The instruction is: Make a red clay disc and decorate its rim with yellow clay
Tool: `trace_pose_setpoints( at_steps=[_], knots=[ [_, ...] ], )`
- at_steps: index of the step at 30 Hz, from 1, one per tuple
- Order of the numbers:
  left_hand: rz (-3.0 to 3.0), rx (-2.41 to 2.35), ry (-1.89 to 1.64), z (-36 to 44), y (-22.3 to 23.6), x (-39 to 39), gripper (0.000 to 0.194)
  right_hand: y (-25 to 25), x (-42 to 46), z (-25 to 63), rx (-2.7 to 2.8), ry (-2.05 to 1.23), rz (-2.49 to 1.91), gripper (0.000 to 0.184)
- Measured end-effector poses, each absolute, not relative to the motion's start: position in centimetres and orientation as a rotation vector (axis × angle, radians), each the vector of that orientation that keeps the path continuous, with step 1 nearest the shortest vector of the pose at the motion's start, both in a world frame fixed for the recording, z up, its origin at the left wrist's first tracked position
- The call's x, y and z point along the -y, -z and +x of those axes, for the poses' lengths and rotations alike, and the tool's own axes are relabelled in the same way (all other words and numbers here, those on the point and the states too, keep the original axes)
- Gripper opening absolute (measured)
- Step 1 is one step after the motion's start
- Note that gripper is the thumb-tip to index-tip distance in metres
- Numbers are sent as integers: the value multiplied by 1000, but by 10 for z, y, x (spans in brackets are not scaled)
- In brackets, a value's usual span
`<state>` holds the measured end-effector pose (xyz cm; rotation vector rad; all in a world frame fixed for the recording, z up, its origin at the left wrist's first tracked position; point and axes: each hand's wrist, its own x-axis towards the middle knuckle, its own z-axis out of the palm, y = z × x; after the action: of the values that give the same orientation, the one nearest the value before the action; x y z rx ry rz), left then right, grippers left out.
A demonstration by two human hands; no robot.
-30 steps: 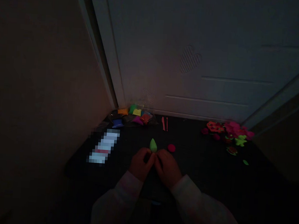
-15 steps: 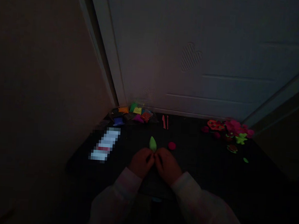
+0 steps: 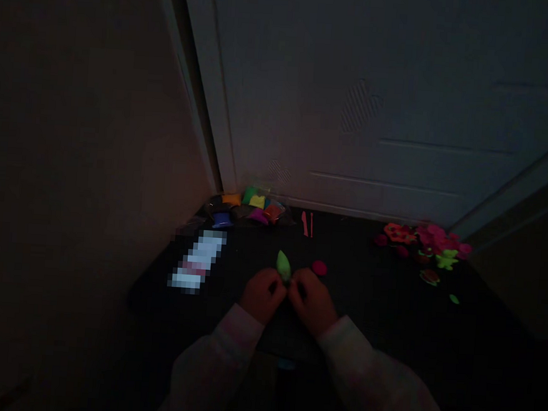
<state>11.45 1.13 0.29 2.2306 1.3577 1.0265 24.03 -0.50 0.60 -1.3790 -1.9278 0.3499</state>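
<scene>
A light green, leaf-shaped piece of modelling clay (image 3: 283, 265) points away from me, its near end pinched between both hands. My left hand (image 3: 263, 294) is closed with thumb and finger on the left of that end. My right hand (image 3: 313, 301) is closed in the same way on the right, its fingertips almost meeting the left ones. The fingertips hide the near end of the clay. Just beyond the right hand lies a round, dark pink piece of clay (image 3: 319, 268) on the dark table (image 3: 369, 318).
Clear bags of coloured clay (image 3: 257, 201) lie at the back left. A pink plastic knife (image 3: 305, 224) and a thin pink stick (image 3: 311, 225) are beside them. A bright, pixelated panel (image 3: 199, 260) is at left. Clay flowers (image 3: 434, 237), a yellow-green bear (image 3: 446, 259) and a small leaf (image 3: 454, 299) sit at right.
The view has shifted slightly, so the scene sits a little further right. Both hands keep pinching the green clay, with small finger movements at its near end.
</scene>
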Motion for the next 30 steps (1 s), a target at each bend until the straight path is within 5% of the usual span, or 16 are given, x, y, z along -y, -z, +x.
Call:
trace_pose_setpoints(
  at_steps=[21,27,30],
  knots=[
    [2369,-1395,-1378,112,0,-12,9,-5,4,243,1797,-297,-1434,8],
    [2568,-1243,-1044,102,-9,-13,59,-11,6,251,1667,-433,-1331,8],
    [2628,-1231,-921,102,-8,-14,58,-14,8,250,1675,-552,-1280,9]
  ],
)
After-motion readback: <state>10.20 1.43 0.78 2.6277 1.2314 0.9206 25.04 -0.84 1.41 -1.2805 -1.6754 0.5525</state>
